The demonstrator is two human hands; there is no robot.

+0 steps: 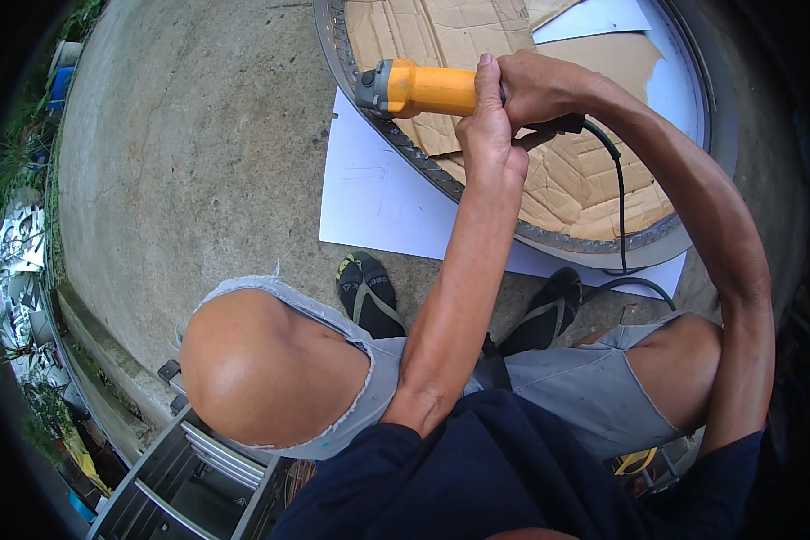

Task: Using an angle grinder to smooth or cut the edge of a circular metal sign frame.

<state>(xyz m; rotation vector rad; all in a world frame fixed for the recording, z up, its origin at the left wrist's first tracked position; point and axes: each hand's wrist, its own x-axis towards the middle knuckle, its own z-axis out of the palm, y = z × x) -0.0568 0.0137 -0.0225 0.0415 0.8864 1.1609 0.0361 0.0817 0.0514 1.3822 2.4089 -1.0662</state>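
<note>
My two hands hold a yellow angle grinder (432, 90) with a grey head, level over the left edge of a large round metal ring (414, 153). My left hand (492, 135) is closed around the middle of its body, thumb pointing away from me. Behind it, my right hand (540, 85) wraps the rear end, where a black cord (621, 189) comes out and hangs down over the ring. The grinder's head lies over the ring's rim; its disc is hidden from here. Brown cardboard (594, 193) pieces lie inside the ring.
A white sheet (369, 198) lies partly under the ring on the concrete floor (198, 135). My feet in dark socks and flip-flops (366, 292) stand close to it. A grey metal frame with rungs (166, 495) sits at lower left. Plants (13, 171) line the left edge.
</note>
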